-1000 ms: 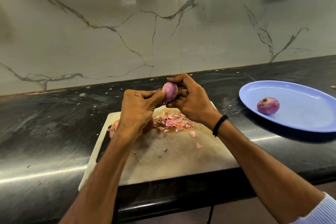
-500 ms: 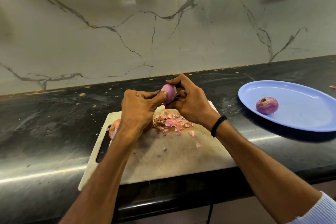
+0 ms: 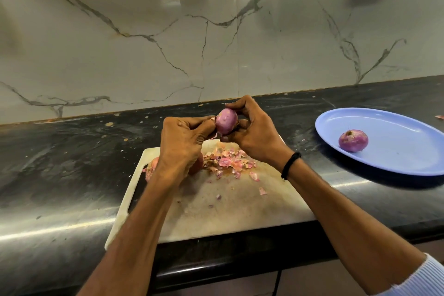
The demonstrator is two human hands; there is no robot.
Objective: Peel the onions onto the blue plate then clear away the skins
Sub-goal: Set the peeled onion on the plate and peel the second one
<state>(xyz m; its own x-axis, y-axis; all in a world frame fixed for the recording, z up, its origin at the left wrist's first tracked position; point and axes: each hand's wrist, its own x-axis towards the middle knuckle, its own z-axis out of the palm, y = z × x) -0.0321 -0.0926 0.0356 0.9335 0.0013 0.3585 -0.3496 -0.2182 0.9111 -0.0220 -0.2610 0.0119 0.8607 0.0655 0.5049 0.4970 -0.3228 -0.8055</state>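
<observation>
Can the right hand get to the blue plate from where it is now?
Probably yes. The right hand is shut on the held onion, but only bare countertop lies between it and the blue plate on that same side.

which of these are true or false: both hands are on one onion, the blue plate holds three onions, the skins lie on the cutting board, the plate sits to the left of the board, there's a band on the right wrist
1. Both hands are on one onion. True: the left hand and the right hand hold the same onion above the cutting board.
2. The blue plate holds three onions. False: the blue plate holds one peeled onion.
3. The skins lie on the cutting board. True: the loose skins are heaped on it.
4. The plate sits to the left of the board. False: it is to the right.
5. There is a band on the right wrist. True: a black band.
</observation>
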